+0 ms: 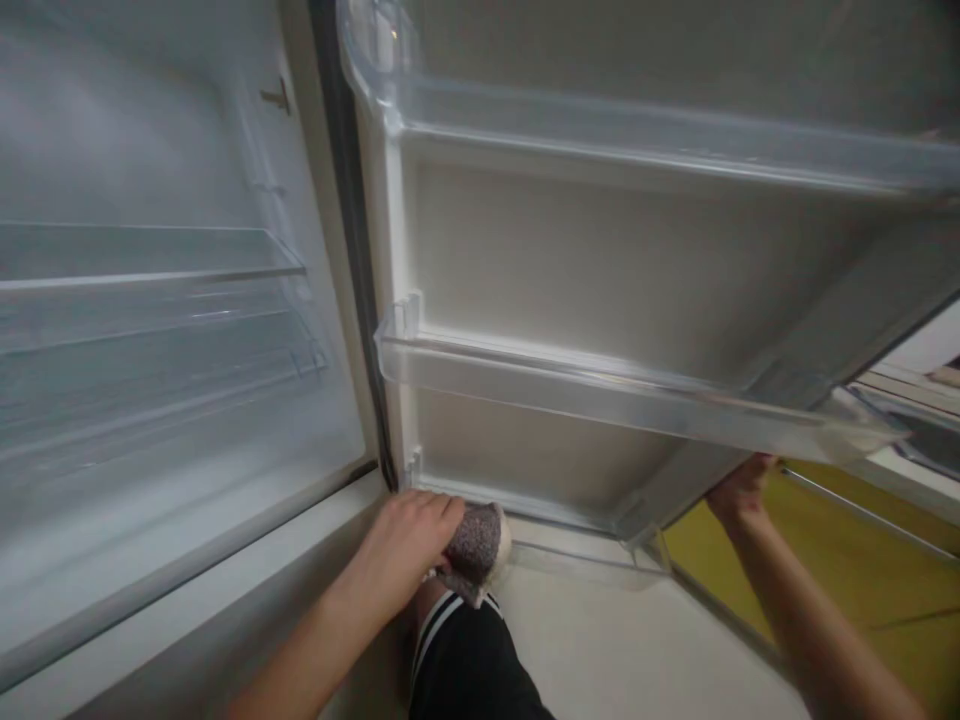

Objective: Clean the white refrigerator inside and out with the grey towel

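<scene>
My left hand (411,528) is closed on a grey speckled cloth (475,545) and presses it against the bottom inner edge of the open fridge door (570,270), near the hinge side. My right hand (739,487) grips the door's lower outer edge, fingers curled behind it. A clear door bin (600,385) hangs just above both hands, and another clear bin (637,130) sits higher up. The fingertips of my right hand are hidden behind the door edge.
The fridge interior on the left has glass shelves (142,260) and a clear drawer front (150,370). My knee in black shorts with white stripes (465,650) is below the door. A yellow floor (847,560) lies to the right.
</scene>
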Demonstrator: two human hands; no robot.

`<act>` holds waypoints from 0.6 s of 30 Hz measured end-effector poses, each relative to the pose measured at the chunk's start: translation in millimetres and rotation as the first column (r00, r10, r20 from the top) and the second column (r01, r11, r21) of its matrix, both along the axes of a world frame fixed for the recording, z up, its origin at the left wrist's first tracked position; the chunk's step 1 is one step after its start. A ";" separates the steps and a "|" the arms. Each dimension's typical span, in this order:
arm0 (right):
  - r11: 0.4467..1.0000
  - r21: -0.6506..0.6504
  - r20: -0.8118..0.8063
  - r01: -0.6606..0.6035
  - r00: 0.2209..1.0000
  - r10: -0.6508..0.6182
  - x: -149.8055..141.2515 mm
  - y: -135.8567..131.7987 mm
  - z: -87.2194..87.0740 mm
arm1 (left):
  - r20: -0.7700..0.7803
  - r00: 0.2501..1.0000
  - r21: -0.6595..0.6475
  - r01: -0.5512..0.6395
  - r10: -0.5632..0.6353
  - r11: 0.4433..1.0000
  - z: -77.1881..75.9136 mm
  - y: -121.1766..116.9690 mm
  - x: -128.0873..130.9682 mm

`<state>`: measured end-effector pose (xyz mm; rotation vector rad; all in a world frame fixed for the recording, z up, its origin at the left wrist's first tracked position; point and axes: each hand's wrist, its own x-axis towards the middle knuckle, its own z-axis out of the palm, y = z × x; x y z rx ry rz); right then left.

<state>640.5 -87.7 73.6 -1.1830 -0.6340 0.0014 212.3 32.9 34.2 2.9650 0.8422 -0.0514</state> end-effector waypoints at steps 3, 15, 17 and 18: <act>0.999 -0.001 -0.118 -0.040 0.992 0.039 0.9 9.7 -7.9 | 0.009 1.000 0.069 0.028 -0.029 0.997 -0.6 -10.3 13.4; 0.997 0.036 -0.027 -0.067 0.997 0.068 2.6 8.6 -8.6 | 0.588 0.703 0.531 0.037 -0.399 0.847 -60.4 -128.8 205.4; 0.996 0.059 0.038 -0.072 0.997 0.070 1.1 11.5 -4.5 | 0.597 0.636 0.626 0.011 -0.489 0.779 -65.5 -126.3 201.6; 0.995 0.065 0.072 -0.075 0.995 0.070 1.2 12.4 -3.3 | 0.586 0.625 0.657 0.006 -0.516 0.754 -67.6 -120.4 193.4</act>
